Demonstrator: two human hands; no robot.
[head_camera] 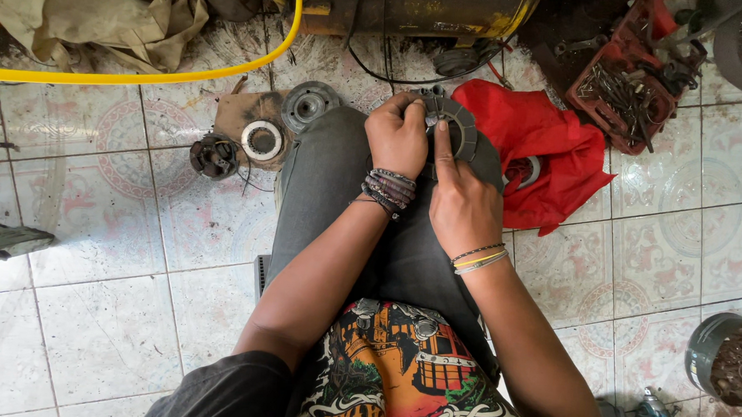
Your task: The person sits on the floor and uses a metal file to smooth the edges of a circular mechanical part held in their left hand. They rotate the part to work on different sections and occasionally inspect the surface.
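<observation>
At the far left a crumpled tan cloth [100, 7] lies on the tiled floor [106, 321], its upper part cut off by the frame, and a yellow hose [139, 76] runs across in front of it. Right of that, three round metal parts sit near the knee: a dark wound one [214, 156], a pale ring [262, 140] and a grey hub [307, 105], their detail too small to make out. The left hand [397, 134] is curled over the left edge of a dark round toothed disc [457, 128] resting on the far end of the grey trouser leg; its fingers are closed on the rim, hiding that side. The right hand [461, 201] lies just beside, its forefinger pressed flat up the disc's face, the other fingers folded under, so how they grip cannot be told. Behind the disc a red cloth [555, 151] partly covers something round. A red tool tray [632, 83] lies far right, and a grey pot [731, 359] is cut off near right.
</observation>
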